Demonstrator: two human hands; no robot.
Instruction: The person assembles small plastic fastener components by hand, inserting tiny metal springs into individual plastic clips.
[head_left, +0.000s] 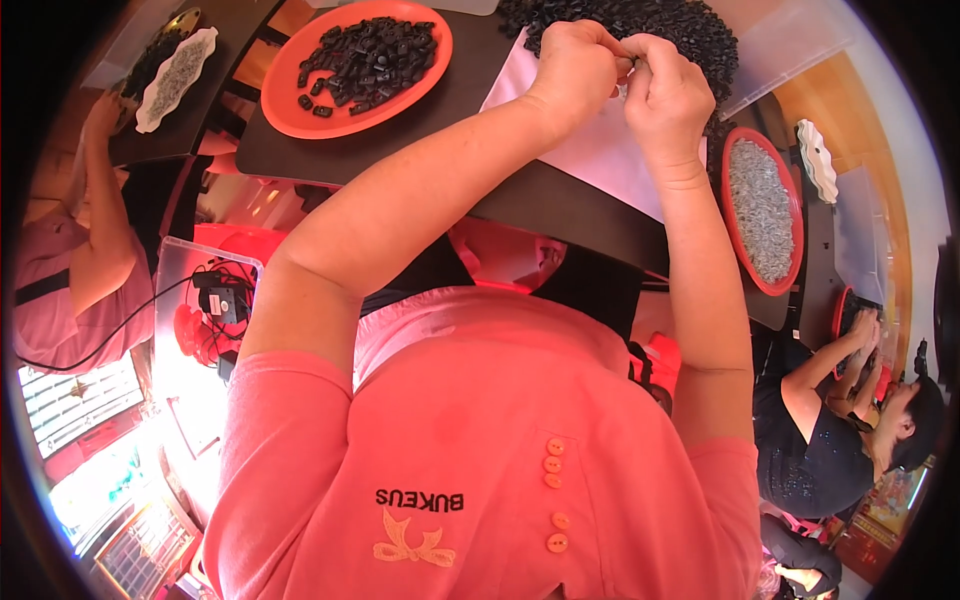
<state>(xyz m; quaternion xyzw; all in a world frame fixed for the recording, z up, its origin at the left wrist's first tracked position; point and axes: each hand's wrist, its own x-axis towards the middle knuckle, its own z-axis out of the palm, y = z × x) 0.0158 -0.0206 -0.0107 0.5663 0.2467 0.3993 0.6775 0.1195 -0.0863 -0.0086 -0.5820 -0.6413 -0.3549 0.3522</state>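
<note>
My left hand and my right hand meet above a pale pink sheet on the dark table. Both have their fingertips pinched together at one spot. Whatever sits between them is tiny and mostly covered by the fingers. Just beyond the hands spreads a big heap of small black plastic pieces. To the left, an orange plate carries more black pieces, some lying apart near its front edge. Beside my right forearm stands an orange oval dish full of small clear-grey pieces.
A clear plastic bin borders the heap at the right. Farther right lies a white wavy-edged dish. One person works at the right, another at the left. A clear box with cables stands low at left.
</note>
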